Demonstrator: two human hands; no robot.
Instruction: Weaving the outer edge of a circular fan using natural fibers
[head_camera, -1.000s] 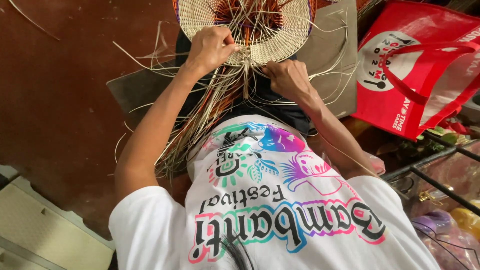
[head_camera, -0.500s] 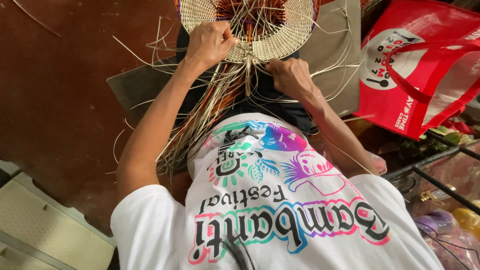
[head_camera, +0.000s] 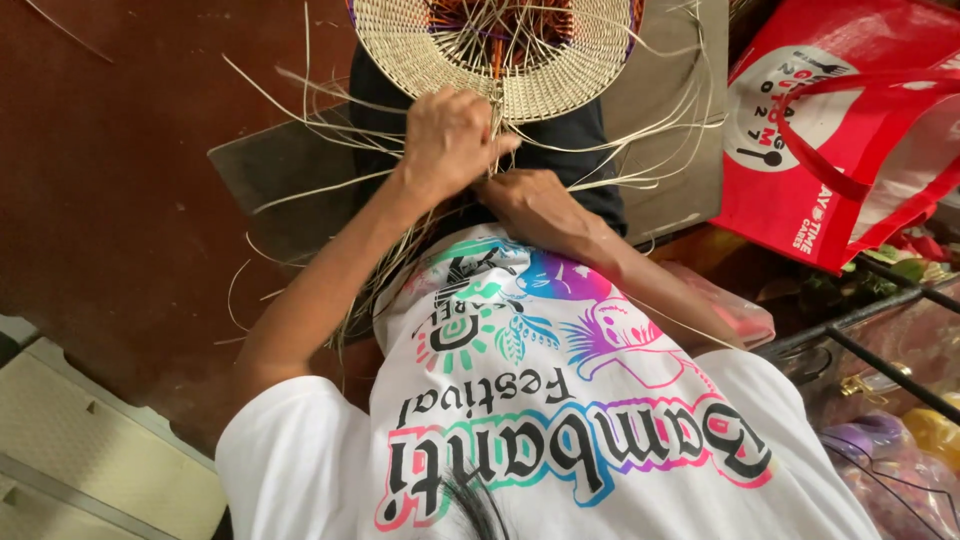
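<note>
The left hand (head_camera: 450, 140) is closed around a bundle of pale straw strands (head_camera: 330, 185) just under the rim of the round woven basket (head_camera: 420, 45) on the lap. The right hand (head_camera: 530, 205) lies just below it, fingers curled, probably pinching strands, though the grip is hidden. Good weaving here means even tension and each strand kept flat against the rim.

Matt woven straw basket (head_camera: 440, 55)
</note>
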